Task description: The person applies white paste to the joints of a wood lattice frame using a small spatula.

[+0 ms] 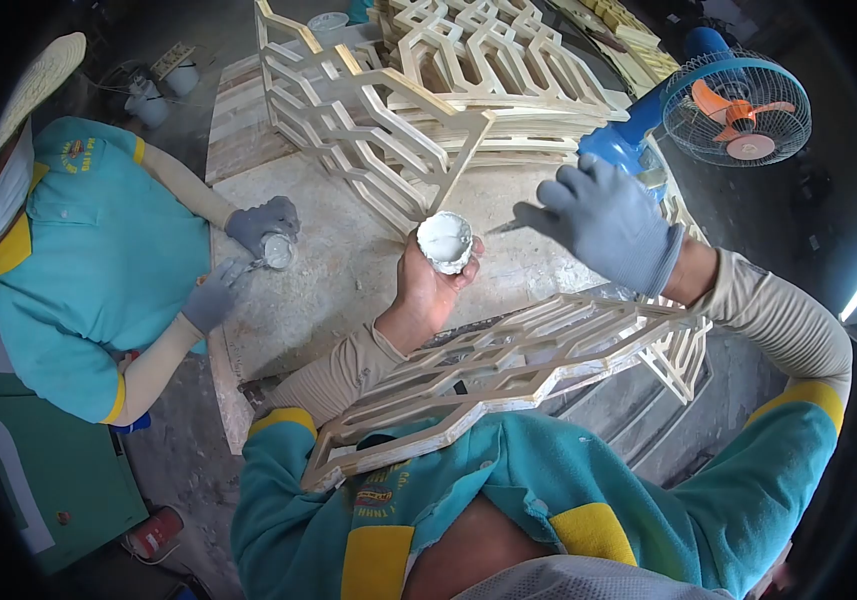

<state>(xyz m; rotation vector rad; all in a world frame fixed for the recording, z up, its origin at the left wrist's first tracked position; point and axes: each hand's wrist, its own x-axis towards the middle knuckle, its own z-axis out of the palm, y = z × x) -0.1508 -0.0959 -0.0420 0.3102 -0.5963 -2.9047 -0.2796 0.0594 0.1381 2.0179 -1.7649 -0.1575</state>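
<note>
My left hand (426,285), bare, is wrapped round a small cup of white paste (445,240), its open top facing me. To the right, my right hand (608,220) wears a grey glove and is closed on a small putty knife (504,228). Only its thin dark blade shows, pointing left toward the cup without touching it; the glove hides the handle. Below both hands, a wooden lattice panel (508,392) lies slanted between my chest and the table edge. A second lattice panel (373,110) stands tilted on the table beyond the cup.
The worktable (333,215) carries a stack of lattice panels (498,125) at the back. A blue fan (738,108) stands at the far right. On the left, a co-worker (98,250) in grey gloves holds a small cup (276,250) over the table.
</note>
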